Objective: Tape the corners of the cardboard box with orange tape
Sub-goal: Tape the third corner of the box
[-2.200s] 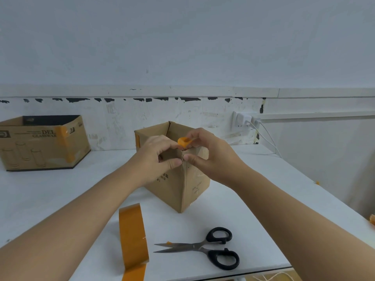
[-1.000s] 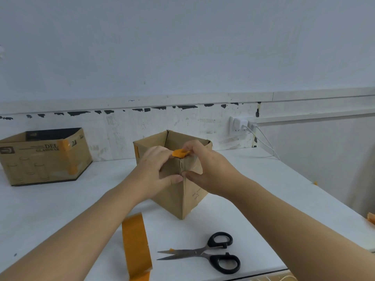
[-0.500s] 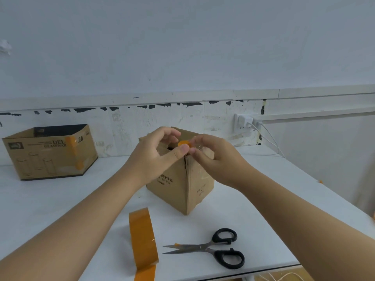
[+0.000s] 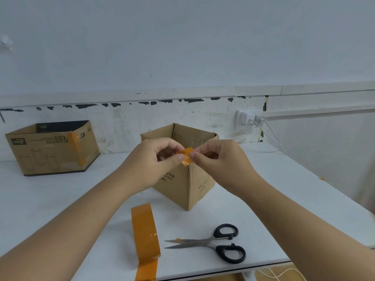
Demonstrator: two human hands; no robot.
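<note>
Above the open cardboard box (image 4: 183,179), left hand (image 4: 150,163) and right hand (image 4: 220,162) each pinch one small orange tape piece (image 4: 185,156) between thumb and fingertips

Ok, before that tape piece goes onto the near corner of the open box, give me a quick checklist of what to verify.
1. Orange tape piece pinched between left hand and right hand: ok.
2. Piece flat, not stuck to itself: cannot tell; it looks creased.
3. Cardboard box upright on the table, near corner facing the person: ok.
4. Near corner seam bare of orange tape: ok, none visible.
5. Tape roll and scissors within view for the next cut: ok.
</note>
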